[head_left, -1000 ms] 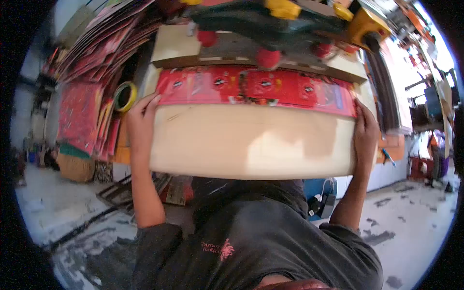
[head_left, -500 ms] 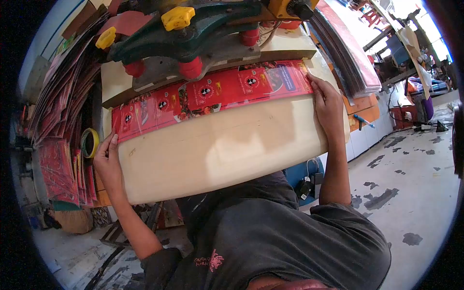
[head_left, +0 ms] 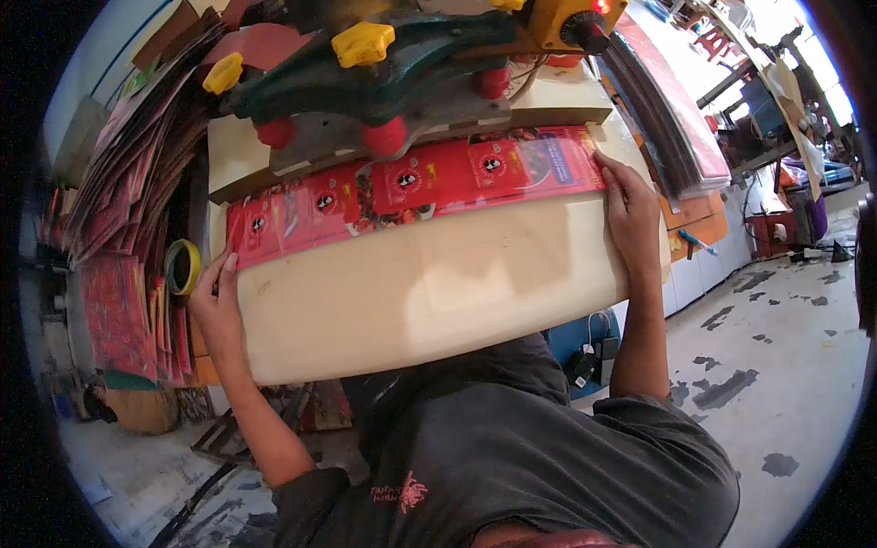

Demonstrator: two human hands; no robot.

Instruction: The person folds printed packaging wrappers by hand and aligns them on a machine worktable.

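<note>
A long strip of glossy red printed packaging film lies across the cream-coloured work board, against the base of a machine. Its print repeats a round black-and-white emblem, with food pictures between. My left hand has its thumb and fingers closed at the film's left end. At the other end, my right hand grips the right edge, its fingertips near the upper corner. Just above the film stands the dark green machine frame, with yellow knobs and red round supports.
Stacks of red printed sheets lean at left, beside a roll of yellow tape. At right is a thick pile of film sheets. A yellow control box shows a red light. A blue pen lies at the right edge.
The camera view has shifted slightly, so the scene sits a little further right. Both hands stay on the film's ends, and the film keeps its place on the board.
</note>
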